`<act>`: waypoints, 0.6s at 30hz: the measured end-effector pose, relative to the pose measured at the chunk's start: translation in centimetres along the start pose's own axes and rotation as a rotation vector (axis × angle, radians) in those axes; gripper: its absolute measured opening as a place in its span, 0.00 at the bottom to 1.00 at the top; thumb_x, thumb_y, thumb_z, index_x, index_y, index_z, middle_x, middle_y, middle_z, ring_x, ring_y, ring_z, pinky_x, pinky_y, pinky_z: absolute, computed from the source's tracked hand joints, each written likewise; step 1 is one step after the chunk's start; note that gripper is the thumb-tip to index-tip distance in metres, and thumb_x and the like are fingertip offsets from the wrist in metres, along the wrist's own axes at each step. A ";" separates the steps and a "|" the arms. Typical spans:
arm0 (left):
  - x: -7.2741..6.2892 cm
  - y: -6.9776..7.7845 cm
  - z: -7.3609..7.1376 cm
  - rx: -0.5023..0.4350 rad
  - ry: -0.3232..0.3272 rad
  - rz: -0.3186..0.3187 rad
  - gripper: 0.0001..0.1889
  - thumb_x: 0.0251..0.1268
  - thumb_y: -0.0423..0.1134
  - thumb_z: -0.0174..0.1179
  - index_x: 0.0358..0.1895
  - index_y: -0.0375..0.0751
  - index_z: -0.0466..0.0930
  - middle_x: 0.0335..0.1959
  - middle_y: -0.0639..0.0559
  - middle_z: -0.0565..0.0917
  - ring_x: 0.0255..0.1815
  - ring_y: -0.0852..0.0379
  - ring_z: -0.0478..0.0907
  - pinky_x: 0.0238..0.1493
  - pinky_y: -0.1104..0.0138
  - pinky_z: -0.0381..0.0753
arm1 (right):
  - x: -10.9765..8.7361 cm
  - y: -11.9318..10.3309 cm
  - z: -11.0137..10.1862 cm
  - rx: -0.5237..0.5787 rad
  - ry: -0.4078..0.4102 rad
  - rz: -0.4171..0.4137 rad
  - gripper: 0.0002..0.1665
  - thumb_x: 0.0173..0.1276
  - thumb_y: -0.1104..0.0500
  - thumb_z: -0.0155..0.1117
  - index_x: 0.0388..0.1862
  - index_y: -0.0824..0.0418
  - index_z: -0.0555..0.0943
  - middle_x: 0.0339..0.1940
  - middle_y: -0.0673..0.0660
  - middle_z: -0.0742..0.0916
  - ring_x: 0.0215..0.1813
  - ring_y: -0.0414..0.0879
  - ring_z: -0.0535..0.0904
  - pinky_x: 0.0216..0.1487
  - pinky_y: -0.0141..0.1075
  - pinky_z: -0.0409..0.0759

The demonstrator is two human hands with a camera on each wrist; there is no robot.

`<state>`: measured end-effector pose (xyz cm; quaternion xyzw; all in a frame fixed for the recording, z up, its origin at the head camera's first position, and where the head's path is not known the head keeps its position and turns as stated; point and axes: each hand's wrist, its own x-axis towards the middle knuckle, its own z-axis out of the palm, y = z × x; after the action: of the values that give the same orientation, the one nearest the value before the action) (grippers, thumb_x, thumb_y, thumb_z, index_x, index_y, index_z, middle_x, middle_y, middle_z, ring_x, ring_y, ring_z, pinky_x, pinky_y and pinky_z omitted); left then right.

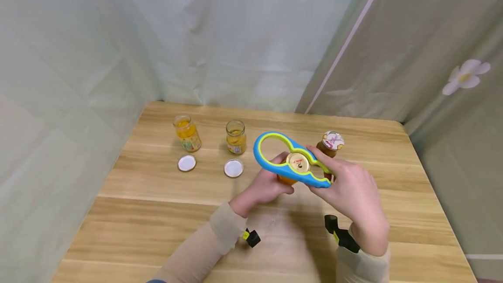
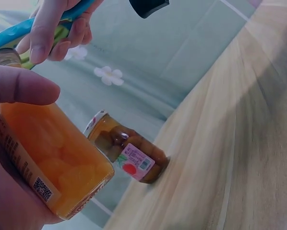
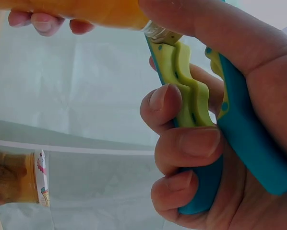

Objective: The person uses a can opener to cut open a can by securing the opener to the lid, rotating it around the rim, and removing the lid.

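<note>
My left hand (image 1: 269,184) grips a glass jar of orange fruit (image 2: 62,163) around its body, above the table. The jar's gold lid (image 1: 298,163) sits inside the toothed opening of a blue and green jar opener (image 1: 275,167). My right hand (image 1: 349,187) squeezes the opener's two handles, with the fingers curled round them in the right wrist view. The opener's closed loop end points left, over my left hand. Just behind my right hand stands a closed jar of brown fruit (image 2: 129,148) with a patterned white lid (image 1: 333,140).
Two lidless jars stand at the back left: one jar with yellow contents (image 1: 188,136) and a shorter jar (image 1: 236,139). In front of each lies a white lid, the left lid (image 1: 186,163) and the right lid (image 1: 233,168). Curtains (image 1: 251,34) hang behind the wooden table (image 1: 157,226).
</note>
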<state>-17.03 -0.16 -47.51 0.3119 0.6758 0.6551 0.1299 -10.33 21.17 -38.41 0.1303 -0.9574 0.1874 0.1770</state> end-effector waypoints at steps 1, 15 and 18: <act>0.0 0.0 0.0 0.001 0.000 0.000 0.43 0.47 0.19 0.70 0.74 0.34 0.69 0.64 0.41 0.81 0.64 0.50 0.75 0.72 0.55 0.70 | 0.0 0.0 0.0 0.000 0.001 -0.002 0.42 0.53 0.51 0.84 0.71 0.39 0.84 0.19 0.39 0.71 0.19 0.38 0.62 0.18 0.36 0.62; 0.0 0.1 -0.7 0.059 -0.014 0.080 0.44 0.44 0.17 0.70 0.72 0.27 0.70 0.62 0.36 0.84 0.61 0.48 0.81 0.69 0.59 0.76 | 0.0 0.1 -0.1 0.005 0.007 -0.041 0.44 0.51 0.48 0.88 0.71 0.37 0.84 0.16 0.37 0.68 0.18 0.36 0.61 0.17 0.35 0.61; -0.1 0.0 -0.7 0.051 -0.038 0.081 0.45 0.44 0.17 0.70 0.74 0.25 0.68 0.62 0.36 0.84 0.61 0.49 0.80 0.68 0.60 0.76 | -0.1 0.2 -0.2 0.011 0.008 -0.049 0.44 0.51 0.48 0.88 0.70 0.38 0.85 0.16 0.36 0.68 0.18 0.35 0.61 0.17 0.35 0.62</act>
<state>-17.39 -0.82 -47.50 0.3546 0.6763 0.6366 0.1079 -10.23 21.43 -38.31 0.1540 -0.9521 0.1890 0.1848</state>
